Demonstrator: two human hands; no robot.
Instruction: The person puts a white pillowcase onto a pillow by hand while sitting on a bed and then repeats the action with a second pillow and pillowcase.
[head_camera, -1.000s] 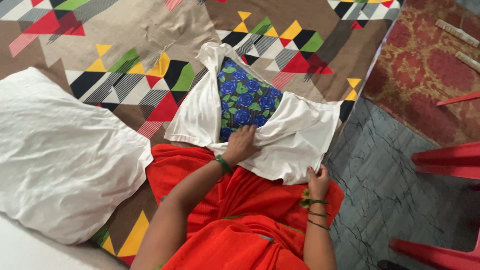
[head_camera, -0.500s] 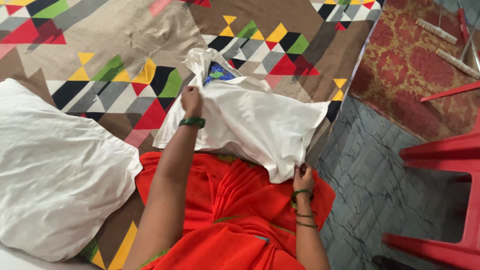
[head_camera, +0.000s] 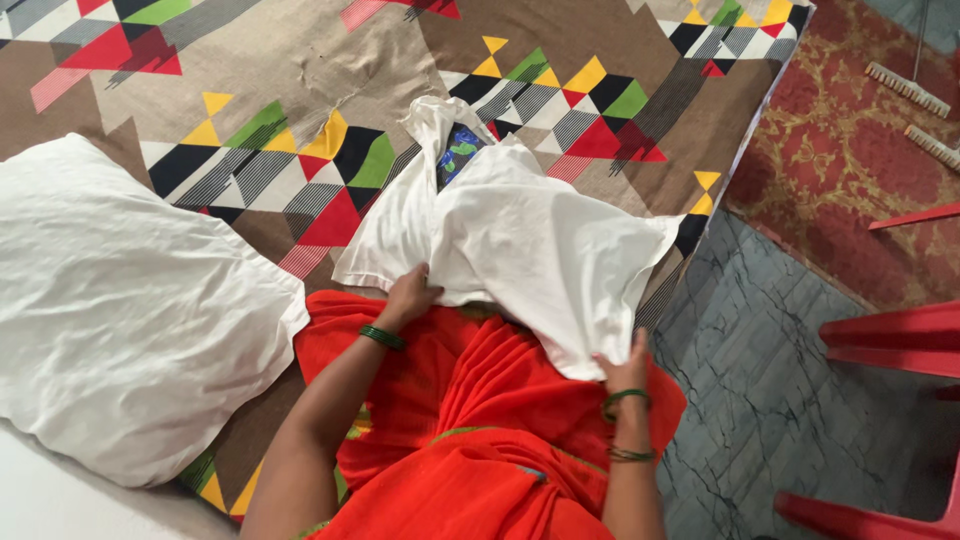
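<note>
A person in an orange garment works a white pillowcase lying on a bed sheet patterned with coloured triangles, a blue-and-green cushion showing at the case's far opening. The left hand rests on the near edge of the cloth, fingers curled onto it, while the right hand pinches the lower corner (green bangles on both wrists). A white pillow lies to the left, red plastic chairs to the right.

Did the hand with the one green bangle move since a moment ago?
Yes. The left hand came back down toward the person, from the top of the white pillow cover near the bedsheet's coloured triangles to the cover's near edge by the orange cloth.
</note>
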